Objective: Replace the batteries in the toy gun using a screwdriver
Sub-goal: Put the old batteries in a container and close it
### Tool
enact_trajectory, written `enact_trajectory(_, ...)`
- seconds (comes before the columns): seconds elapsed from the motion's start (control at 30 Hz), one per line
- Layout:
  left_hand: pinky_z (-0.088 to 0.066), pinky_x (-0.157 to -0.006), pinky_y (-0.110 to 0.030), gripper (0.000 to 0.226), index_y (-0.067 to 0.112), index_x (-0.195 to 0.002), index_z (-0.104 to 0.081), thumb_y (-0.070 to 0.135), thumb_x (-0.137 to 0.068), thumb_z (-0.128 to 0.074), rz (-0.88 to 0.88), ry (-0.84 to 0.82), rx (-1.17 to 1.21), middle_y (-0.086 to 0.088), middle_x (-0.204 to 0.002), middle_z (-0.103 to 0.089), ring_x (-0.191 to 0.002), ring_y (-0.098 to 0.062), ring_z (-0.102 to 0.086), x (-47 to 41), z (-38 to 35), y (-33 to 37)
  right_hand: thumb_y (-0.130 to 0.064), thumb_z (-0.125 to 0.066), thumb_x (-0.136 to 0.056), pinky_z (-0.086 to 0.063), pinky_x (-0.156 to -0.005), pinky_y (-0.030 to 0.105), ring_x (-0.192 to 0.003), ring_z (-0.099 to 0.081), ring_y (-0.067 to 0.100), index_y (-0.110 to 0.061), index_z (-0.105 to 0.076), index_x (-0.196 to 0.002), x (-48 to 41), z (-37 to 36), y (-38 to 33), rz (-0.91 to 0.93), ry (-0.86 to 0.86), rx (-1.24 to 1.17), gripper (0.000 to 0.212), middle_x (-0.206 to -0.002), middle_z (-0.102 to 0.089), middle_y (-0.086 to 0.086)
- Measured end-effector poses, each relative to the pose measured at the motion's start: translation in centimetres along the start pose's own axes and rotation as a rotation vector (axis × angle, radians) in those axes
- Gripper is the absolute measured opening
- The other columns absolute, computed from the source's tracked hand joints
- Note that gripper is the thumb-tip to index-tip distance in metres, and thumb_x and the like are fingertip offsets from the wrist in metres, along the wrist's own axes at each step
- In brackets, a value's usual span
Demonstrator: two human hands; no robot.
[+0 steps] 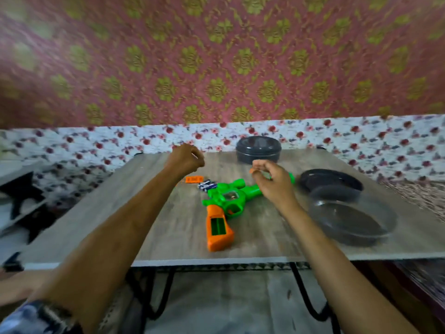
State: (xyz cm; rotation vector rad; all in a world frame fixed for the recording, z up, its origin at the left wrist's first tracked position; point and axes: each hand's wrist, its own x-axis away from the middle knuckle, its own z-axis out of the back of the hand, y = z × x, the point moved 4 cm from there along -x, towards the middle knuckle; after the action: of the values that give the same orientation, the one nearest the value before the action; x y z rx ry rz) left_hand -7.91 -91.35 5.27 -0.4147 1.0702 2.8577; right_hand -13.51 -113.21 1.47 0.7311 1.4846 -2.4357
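The toy gun [231, 201] lies flat mid-table, with a green body and an orange grip. Its battery compartment [218, 225] in the grip is open and looks empty. The orange cover [193, 179] and a few loose batteries [207, 184] lie just beyond the gun, to the left. My left hand [186, 157] hovers above them with its fingers curled closed; nothing shows in it. Over the gun's barrel, my right hand [273, 183] pinches a small orange-tipped tool [252, 170], blurred, which looks like the screwdriver.
A dark round tin [258, 149] stands at the back of the wooden table [168, 237]. Right of the gun lie a dark lid [330, 182] and a clear dish with a dark inside [351, 220]. A floral cloth and a patterned wall rise behind.
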Motion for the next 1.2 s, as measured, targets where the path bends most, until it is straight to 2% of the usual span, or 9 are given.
enact_trajectory(0.17, -0.056, -0.080, -0.039, 0.007, 0.006, -0.088, -0.072, 0.009, -0.083, -0.067, 0.048, -0.041, -0.018, -0.014, -0.093, -0.071, -0.086, -0.027, -0.066, -0.6, -0.6, -5.2, -0.020, -0.061, -0.084, -0.045, -0.097, 0.035, -0.110, -0.060, 0.023, -0.007, -0.062, -0.112, -2.8, -5.5, 1.3, -0.053, -0.164, 0.158, 0.031, -0.115, -0.066, 0.010)
enact_trajectory(0.27, -0.052, -0.085, -0.036, 0.017, 0.007, -0.097, -0.074, 0.013, -0.082, -0.070, -0.008, -0.116, -0.119, -0.011, -0.103, -0.070, -0.098, -0.025, -0.063, -1.7, -2.4, -6.9, -0.024, -0.061, -0.085, -0.046, -0.096, 0.035, -0.112, -0.058, 0.024, -0.007, -0.061, -0.114, -4.9, -7.6, 1.6, -0.047, -0.263, 0.287, 0.034, -0.120, -0.063, 0.009)
enact_trajectory(0.37, -0.046, -0.089, -0.030, 0.027, 0.009, -0.109, -0.071, 0.023, -0.085, -0.068, -0.084, -0.201, -0.247, -0.009, -0.114, -0.068, -0.106, -0.023, -0.060, -3.3, -4.3, -7.7, -0.023, -0.062, -0.084, -0.049, -0.090, 0.036, -0.104, -0.060, 0.026, -0.006, -0.063, -0.107, -7.2, -9.8, 2.2, -0.073, -0.376, 0.419, 0.029, -0.114, -0.066, 0.011)
enact_trajectory(0.6, -0.050, -0.086, -0.033, 0.023, 0.011, -0.107, -0.072, 0.021, -0.089, -0.061, -0.149, -0.248, -0.341, -0.011, -0.112, -0.069, -0.099, -0.026, -0.064, -6.4, -7.3, -7.8, -0.026, -0.073, -0.075, -0.049, -0.086, 0.029, -0.101, -0.062, 0.024, -0.010, -0.068, -0.109, -10.6, -13.9, 3.3, -0.104, -0.659, 0.646, 0.038, -0.113, -0.067, 0.010)
enact_trajectory(0.67, -0.051, -0.080, -0.030, 0.023, 0.009, -0.103, -0.073, 0.022, -0.091, -0.058, -0.148, -0.294, -0.347, -0.013, -0.107, -0.070, -0.094, -0.027, -0.065, -6.8, -8.1, -7.8, -0.026, -0.077, -0.072, -0.048, -0.081, 0.026, -0.100, -0.063, 0.024, -0.010, -0.068, -0.109, -11.0, -14.7, 3.8, -0.132, -0.712, 0.687, 0.042, -0.112, -0.067, 0.010)
enact_trajectory(0.77, -0.043, -0.071, -0.029, 0.028, 0.007, -0.104, -0.072, 0.028, -0.092, -0.057, -0.170, -0.315, -0.409, -0.014, -0.104, -0.069, -0.092, -0.028, -0.063, -7.1, -8.8, -7.6, -0.025, -0.077, -0.071, -0.050, -0.076, 0.027, -0.096, -0.064, 0.025, -0.007, -0.068, -0.107, -11.5, -15.2, 4.8, -0.174, -0.705, 0.691, 0.041, -0.107, -0.067, 0.013)
enact_trajectory(0.9, -0.039, -0.066, -0.028, 0.032, 0.006, -0.104, -0.071, 0.032, -0.087, -0.063, -0.178, -0.295, -0.472, -0.014, -0.103, -0.069, -0.092, -0.028, -0.063, -7.3, -8.7, -7.7, -0.023, -0.072, -0.076, -0.053, -0.081, 0.032, -0.094, -0.065, 0.026, -0.005, -0.064, -0.108, -11.8, -15.6, 5.9, -0.222, -0.677, 0.684, 0.037, -0.106, -0.066, 0.014)
enact_trajectory(1.07, -0.030, -0.050, -0.020, 0.029, 0.004, -0.102, -0.072, 0.028, -0.087, -0.064, -0.159, -0.265, -0.460, -0.016, -0.102, -0.069, -0.077, -0.021, -0.054, -7.1, -8.3, -7.9, -0.018, -0.068, -0.078, -0.050, -0.076, 0.031, -0.095, -0.062, 0.028, -0.003, -0.062, -0.110, -11.7, -16.4, 6.2, -0.217, -0.636, 0.706, 0.035, -0.108, -0.063, 0.016)
enact_trajectory(1.2, -0.036, -0.062, -0.020, 0.024, 0.008, -0.104, -0.073, 0.022, -0.084, -0.069, -0.159, -0.225, -0.389, -0.011, -0.106, -0.070, -0.089, -0.023, -0.063, -6.8, -7.0, -8.7, -0.017, -0.070, -0.077, -0.049, -0.072, 0.031, -0.095, -0.061, 0.029, -0.005, -0.063, -0.110, -11.5, -16.6, 6.0, -0.180, -0.628, 0.727, 0.036, -0.109, -0.062, 0.016)
